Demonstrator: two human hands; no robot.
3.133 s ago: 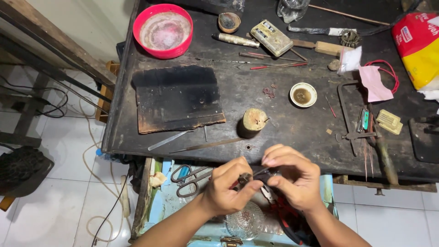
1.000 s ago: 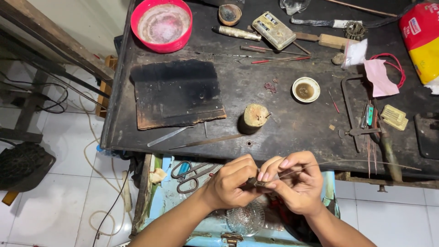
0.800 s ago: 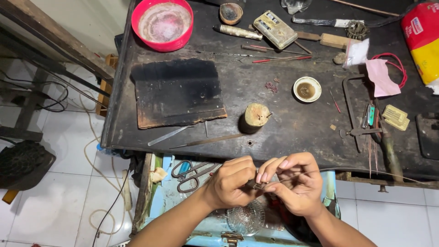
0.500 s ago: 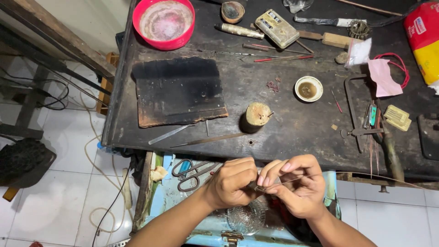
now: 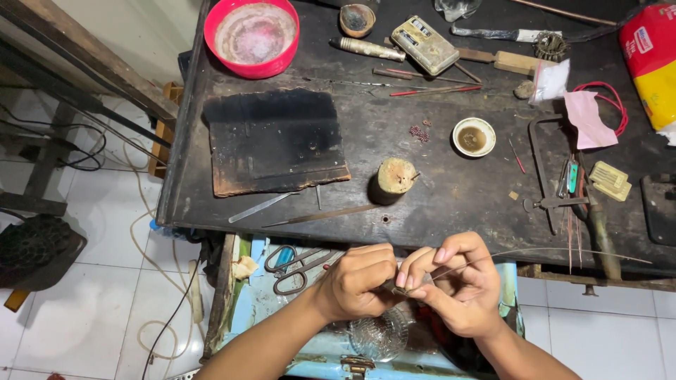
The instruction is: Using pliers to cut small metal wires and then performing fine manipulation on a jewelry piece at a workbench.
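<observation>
My left hand [image 5: 359,281] and my right hand [image 5: 458,285] meet just below the front edge of the dark workbench [image 5: 436,200]. The left hand's fingers are closed around a small dark tool, mostly hidden. Thumb and fingers of the right hand pinch a thin wire [image 5: 556,252], which runs off to the right. Under both hands lies an open light blue drawer [image 5: 274,306] with scissors [image 5: 292,266] and a clear glass dish [image 5: 380,336].
On the bench lie a charred block [image 5: 274,141], a short wooden stump [image 5: 394,177], a red bowl [image 5: 251,35], a small white cup [image 5: 473,136], a saw frame [image 5: 546,176], files, tweezers, a pink cloth [image 5: 584,118] and a yellow-red bag [image 5: 651,63]. White tiled floor with cables is at left.
Both hands have stayed together at the drawer, shifting only slightly. The wire now sticks out farther to the right than three seconds ago.
</observation>
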